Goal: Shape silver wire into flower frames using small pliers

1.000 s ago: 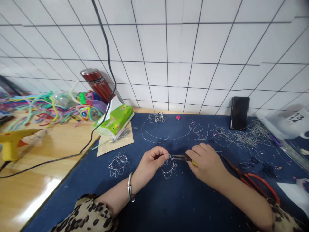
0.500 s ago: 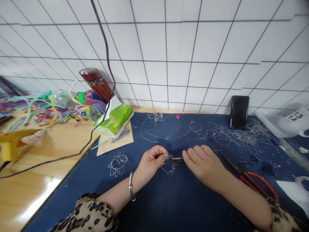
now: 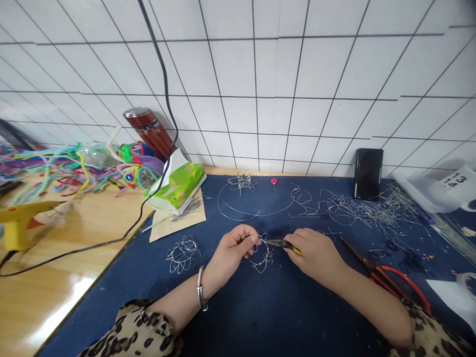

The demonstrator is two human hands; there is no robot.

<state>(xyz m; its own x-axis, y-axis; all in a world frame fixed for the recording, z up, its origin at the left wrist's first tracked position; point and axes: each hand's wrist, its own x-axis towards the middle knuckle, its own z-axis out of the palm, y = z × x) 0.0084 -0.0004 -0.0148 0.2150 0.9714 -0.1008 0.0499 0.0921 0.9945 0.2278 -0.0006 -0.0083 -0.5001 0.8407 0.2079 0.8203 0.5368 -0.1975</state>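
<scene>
Beaded wire ring (image 3: 267, 257) between the two hands, nearer the left, its upper edge pinched by left hand (image 3: 236, 249); long-nose pliers (image 3: 287, 244), gripped in right hand (image 3: 315, 254), point leftward, roughly crosswise, tips at ring's top (whether biting, cannot tell).

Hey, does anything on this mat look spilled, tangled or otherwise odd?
Yes. Small pink bits lie scattered at the right side of the blue mat, as if spilled, and beyond them silver wire sits in a loose, tangled heap. I see nothing wrong with the pliers in your right hand.
</scene>
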